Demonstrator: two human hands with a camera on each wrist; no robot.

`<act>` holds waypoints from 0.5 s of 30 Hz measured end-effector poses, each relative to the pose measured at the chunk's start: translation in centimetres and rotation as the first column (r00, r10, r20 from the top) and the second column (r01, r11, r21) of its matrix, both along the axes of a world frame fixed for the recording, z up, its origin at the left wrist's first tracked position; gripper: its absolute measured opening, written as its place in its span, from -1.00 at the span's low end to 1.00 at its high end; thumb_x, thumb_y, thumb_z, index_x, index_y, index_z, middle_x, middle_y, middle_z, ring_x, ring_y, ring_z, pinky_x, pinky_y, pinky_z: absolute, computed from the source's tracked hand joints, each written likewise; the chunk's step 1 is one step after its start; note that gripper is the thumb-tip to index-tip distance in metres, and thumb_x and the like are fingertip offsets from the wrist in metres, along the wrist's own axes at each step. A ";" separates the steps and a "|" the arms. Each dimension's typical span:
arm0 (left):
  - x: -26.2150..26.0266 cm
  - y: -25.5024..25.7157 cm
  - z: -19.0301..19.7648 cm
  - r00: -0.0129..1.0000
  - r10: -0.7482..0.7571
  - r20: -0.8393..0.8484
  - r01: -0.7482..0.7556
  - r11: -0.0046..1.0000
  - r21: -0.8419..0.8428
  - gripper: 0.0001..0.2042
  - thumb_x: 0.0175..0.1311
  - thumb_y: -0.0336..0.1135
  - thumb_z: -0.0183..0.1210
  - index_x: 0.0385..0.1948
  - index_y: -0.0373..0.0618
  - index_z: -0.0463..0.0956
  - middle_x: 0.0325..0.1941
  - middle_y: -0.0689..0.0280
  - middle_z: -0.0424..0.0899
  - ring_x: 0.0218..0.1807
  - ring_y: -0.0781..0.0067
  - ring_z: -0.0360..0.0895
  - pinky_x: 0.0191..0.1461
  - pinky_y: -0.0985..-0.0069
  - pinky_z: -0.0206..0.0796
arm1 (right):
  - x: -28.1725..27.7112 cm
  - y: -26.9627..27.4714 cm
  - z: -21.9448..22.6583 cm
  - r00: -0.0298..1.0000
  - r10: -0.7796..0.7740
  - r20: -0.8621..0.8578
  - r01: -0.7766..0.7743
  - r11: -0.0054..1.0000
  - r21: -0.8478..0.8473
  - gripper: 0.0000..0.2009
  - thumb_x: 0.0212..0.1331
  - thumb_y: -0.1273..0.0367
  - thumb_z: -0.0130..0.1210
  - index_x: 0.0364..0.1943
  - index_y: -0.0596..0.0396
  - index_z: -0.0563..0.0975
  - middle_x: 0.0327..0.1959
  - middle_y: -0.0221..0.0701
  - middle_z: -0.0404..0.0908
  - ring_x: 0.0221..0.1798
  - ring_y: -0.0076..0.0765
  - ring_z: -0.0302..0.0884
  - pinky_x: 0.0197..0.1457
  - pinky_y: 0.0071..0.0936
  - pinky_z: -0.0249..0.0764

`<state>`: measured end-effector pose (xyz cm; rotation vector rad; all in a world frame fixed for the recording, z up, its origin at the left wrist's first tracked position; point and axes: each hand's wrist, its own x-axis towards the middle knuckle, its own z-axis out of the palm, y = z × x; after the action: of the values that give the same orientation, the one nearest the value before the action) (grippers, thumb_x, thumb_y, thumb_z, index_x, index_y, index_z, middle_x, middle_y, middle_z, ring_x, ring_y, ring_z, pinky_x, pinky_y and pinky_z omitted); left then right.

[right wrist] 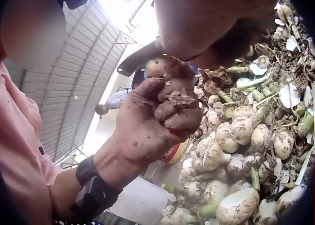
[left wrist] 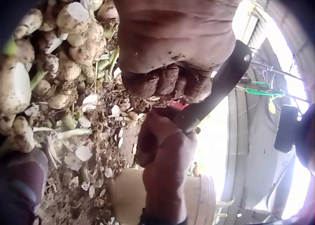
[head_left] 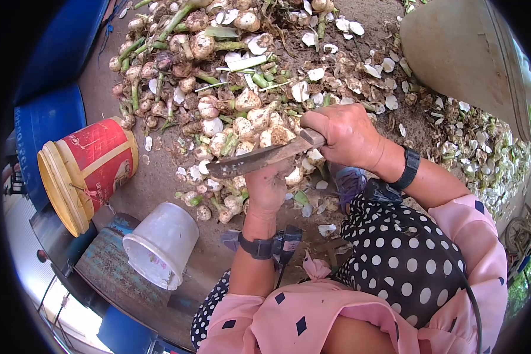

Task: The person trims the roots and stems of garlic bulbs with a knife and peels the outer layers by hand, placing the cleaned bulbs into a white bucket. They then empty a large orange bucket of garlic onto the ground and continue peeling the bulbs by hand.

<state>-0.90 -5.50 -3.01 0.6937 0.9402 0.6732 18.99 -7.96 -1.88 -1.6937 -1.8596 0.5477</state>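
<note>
The right hand (head_left: 349, 134) grips the handle of a large knife (head_left: 259, 158), its worn blade pointing left across the head view. Beneath the blade is the left hand (head_left: 268, 186). In the right wrist view the left hand (right wrist: 152, 117) has its fingers curled round a bulb (right wrist: 161, 67), its thumb against it, with the blade (right wrist: 140, 58) just above. The left wrist view shows the left hand's curled, soiled fingers (left wrist: 167, 82) and, below, the right hand (left wrist: 167, 146) on the knife handle. Piled bulbs (head_left: 248, 100) lie beyond the hands.
A white bucket (head_left: 171, 236) and a red and yellow bucket (head_left: 100, 165) lie tilted at the left. A large pale container (head_left: 460, 53) stands at the upper right. Peelings and cut stems (head_left: 478, 159) litter the ground. Another person (right wrist: 115, 101) is in the background.
</note>
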 end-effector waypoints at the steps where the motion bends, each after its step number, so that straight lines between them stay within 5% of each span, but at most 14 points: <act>1: -0.7 -0.1 -0.5 1.000 0.004 0.001 -0.004 1.000 -0.003 -0.83 0.03 -0.60 0.11 -0.34 -0.26 0.62 -0.33 0.21 0.66 -0.26 0.42 0.57 -0.15 0.53 0.40 | 0.1 0.0 -0.2 0.999 -0.010 -0.038 0.010 1.000 0.009 -0.83 -0.23 0.46 0.12 -0.47 -0.02 0.42 -0.62 -0.43 0.50 -0.50 -0.19 0.55 -0.51 -0.25 0.44; 3: -2.5 -0.7 -1.6 0.960 -0.138 -0.241 0.201 0.945 0.259 -0.73 0.00 -0.61 0.13 -0.18 -0.35 0.55 -0.19 0.18 0.62 -0.17 0.42 0.55 -0.10 0.53 0.41 | 0.7 -0.3 -2.0 0.997 -0.018 -0.070 0.019 1.000 0.015 -0.84 -0.20 0.45 0.12 -0.46 -0.03 0.44 -0.60 -0.42 0.52 -0.49 -0.18 0.56 -0.50 -0.25 0.44; 5: -1.1 -0.6 3.3 0.966 0.240 0.094 -0.228 0.966 -0.120 -0.58 -0.04 -0.59 0.15 -0.03 -0.39 0.43 -0.04 0.14 0.56 -0.05 0.39 0.52 0.01 0.50 0.38 | 3.6 -0.9 -6.8 0.977 -0.207 0.057 0.214 0.961 -0.177 -0.85 -0.12 0.44 0.12 -0.39 -0.07 0.49 -0.55 -0.39 0.57 -0.46 -0.17 0.57 -0.46 -0.25 0.45; 6: -1.9 0.4 3.6 0.997 -0.026 -0.067 0.041 0.972 0.233 -0.50 -0.06 -0.56 0.15 0.06 -0.34 0.36 0.01 0.14 0.54 0.01 0.35 0.49 0.09 0.44 0.33 | 5.5 -1.0 -7.3 0.945 -0.306 0.116 0.321 0.935 -0.152 -0.85 -0.08 0.42 0.12 -0.36 -0.09 0.50 -0.54 -0.37 0.58 -0.46 -0.15 0.57 -0.45 -0.24 0.46; 7: -2.1 1.2 3.7 0.953 -0.004 -0.303 0.131 0.906 0.402 -0.50 -0.08 -0.54 0.13 0.04 -0.30 0.39 -0.05 0.09 0.58 -0.02 0.22 0.53 0.11 0.39 0.31 | 7.2 -0.8 -7.9 0.905 -0.391 0.166 0.412 0.904 -0.118 -0.85 -0.04 0.41 0.12 -0.33 -0.11 0.52 -0.54 -0.35 0.59 -0.47 -0.14 0.57 -0.44 -0.24 0.47; 9: -4.3 3.8 1.8 0.667 -0.058 -0.743 0.508 0.765 0.396 -0.45 -0.05 -0.49 0.16 0.12 -0.25 0.35 0.02 0.05 0.50 0.07 0.04 0.44 0.20 0.24 0.21 | 9.0 1.7 -7.6 0.869 -0.457 0.191 0.479 0.873 -0.094 -0.82 0.01 0.36 0.12 -0.25 -0.10 0.54 -0.44 -0.32 0.60 -0.36 -0.15 0.59 -0.33 -0.24 0.50; 10: -5.0 4.1 0.7 0.675 -0.066 -0.735 0.515 0.755 0.405 -0.45 -0.05 -0.49 0.16 0.12 -0.25 0.35 0.02 0.05 0.50 0.07 0.04 0.44 0.20 0.24 0.21 | 9.8 3.8 -7.1 0.869 -0.455 0.194 0.471 0.881 -0.044 -0.81 0.05 0.35 0.11 -0.21 -0.08 0.54 -0.37 -0.31 0.60 -0.28 -0.15 0.58 -0.28 -0.24 0.50; 12: -6.1 4.7 -0.9 -0.006 0.107 -0.994 0.837 0.544 0.054 -0.40 -0.03 -0.41 0.20 0.18 -0.15 0.30 0.15 0.02 0.36 0.22 -0.08 0.25 0.30 0.08 0.02 | 11.2 8.4 -6.8 0.853 -0.477 0.211 0.494 0.869 -0.030 -0.77 0.09 0.33 0.08 -0.13 -0.08 0.54 -0.23 -0.30 0.59 -0.14 -0.15 0.55 -0.17 -0.22 0.49; 15: -6.3 5.1 -0.4 -0.094 0.043 -0.995 0.812 0.581 -0.052 -0.37 -0.02 -0.37 0.23 0.21 -0.08 0.27 0.26 0.05 0.23 0.29 -0.07 0.12 0.34 0.00 -0.12 | 13.6 14.2 -9.5 0.822 -0.529 0.211 0.560 0.819 -0.130 -0.73 0.09 0.33 0.05 -0.07 -0.11 0.54 -0.17 -0.30 0.59 -0.09 -0.12 0.54 -0.13 -0.17 0.46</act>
<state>-7.16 -0.35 -3.46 2.2432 1.6225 -0.4066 32.56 6.24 -11.42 -2.3426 -1.3416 0.3513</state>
